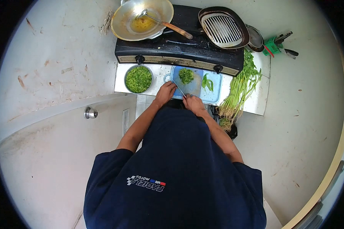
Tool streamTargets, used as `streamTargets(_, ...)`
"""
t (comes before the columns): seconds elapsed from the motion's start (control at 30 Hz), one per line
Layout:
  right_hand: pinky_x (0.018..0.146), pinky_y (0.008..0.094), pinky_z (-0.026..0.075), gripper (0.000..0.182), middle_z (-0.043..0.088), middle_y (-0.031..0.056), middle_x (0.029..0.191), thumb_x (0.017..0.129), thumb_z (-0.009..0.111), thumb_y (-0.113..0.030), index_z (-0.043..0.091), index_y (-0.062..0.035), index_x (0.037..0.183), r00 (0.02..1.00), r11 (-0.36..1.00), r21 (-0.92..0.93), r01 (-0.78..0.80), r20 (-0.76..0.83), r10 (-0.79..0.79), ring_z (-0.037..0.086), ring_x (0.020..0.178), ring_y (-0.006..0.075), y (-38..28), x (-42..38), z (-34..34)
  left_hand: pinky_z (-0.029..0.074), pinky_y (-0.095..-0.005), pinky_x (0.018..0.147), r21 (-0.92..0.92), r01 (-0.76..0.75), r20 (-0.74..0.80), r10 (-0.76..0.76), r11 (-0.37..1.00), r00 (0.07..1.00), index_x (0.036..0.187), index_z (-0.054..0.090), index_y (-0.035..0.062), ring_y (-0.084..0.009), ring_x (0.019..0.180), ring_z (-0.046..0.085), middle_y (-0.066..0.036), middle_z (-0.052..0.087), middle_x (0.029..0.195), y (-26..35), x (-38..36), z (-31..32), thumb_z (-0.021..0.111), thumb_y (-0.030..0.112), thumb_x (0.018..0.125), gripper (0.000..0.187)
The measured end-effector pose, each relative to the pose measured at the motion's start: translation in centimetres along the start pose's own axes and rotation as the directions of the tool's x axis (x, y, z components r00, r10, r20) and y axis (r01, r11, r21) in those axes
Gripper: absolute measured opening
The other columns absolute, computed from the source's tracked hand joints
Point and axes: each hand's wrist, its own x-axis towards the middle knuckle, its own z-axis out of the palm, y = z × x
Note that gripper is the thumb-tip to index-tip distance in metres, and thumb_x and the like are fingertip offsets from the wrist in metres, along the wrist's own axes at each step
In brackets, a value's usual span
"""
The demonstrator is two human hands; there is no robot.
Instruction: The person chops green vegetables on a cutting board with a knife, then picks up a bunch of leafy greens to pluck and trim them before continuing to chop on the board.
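Note:
My right hand (193,104) is closed around the handle of a kitchen knife (179,88), whose thin blade slants up and left over the near edge of a blue cutting board (216,93). At the blade's far end, my left hand (166,92) has its fingers drawn together against it; the exact finger contact is small in view. Just beyond the blade, a small heap of chopped greens (186,76) lies on the board. To its right are a few loose green leaves (207,83). A round bowl (138,79) full of chopped greens stands left of the board.
Behind the board stands a black gas stove (179,53), bearing a wok (126,21) with a wooden-handled ladle (172,27) and a grill pan (223,28). Rooted leafy stalks (240,86) hang over the counter's right front edge. A green basket (271,45) holds knives.

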Motion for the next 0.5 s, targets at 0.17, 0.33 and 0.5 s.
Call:
streamTargets(0.17, 0.075, 0.0532, 0.059, 0.042, 0.072, 0.0280, 0.081, 0.104, 0.050, -0.035, 0.065, 0.0034, 0.099, 0.999, 0.999, 0.003, -0.040, 0.037, 0.039, 0.073, 0.080, 0.0453, -0.54, 0.49, -0.04, 0.055, -0.0441, 0.081, 0.010, 0.004, -0.001, -0.004, 1.000, 1.000, 0.103, 0.073, 0.0015, -0.0372, 0.091, 0.066, -0.016, 0.065, 0.095, -0.36, -0.03, 0.24, 0.069, 0.004, 0.090, 0.013)
streamTargets(0.33, 0.073, 0.0529, 0.059, 0.040, 0.072, 0.0275, 0.080, 0.104, 0.050, -0.034, 0.064, 0.0030, 0.097, 0.999, 1.000, 0.003, -0.023, -0.034, 0.023, 0.073, 0.078, 0.0452, -0.50, 0.93, 0.80, 0.055, -0.0435, 0.083, 0.006, -0.044, -0.039, 0.045, 0.999, 0.998, 0.104, 0.073, -0.0004, -0.0359, 0.091, 0.065, -0.015, 0.064, 0.095, -0.40, -0.57, 0.27, 0.068, 0.003, 0.089, 0.016)
streamTargets(0.5, 0.072, 0.0529, 0.059, 0.041, 0.071, 0.0270, 0.077, 0.105, 0.050, -0.034, 0.063, 0.0040, 0.100, 0.999, 0.999, -0.017, -0.033, -0.010, 0.033, 0.072, 0.076, 0.0455, -0.42, 0.36, 0.41, 0.055, -0.0430, 0.085, 0.025, -0.068, -0.039, 0.069, 0.997, 0.997, 0.106, 0.073, -0.0016, -0.0356, 0.093, 0.064, -0.016, 0.064, 0.096, -0.35, -0.90, 0.06, 0.066, 0.002, 0.089, 0.019)
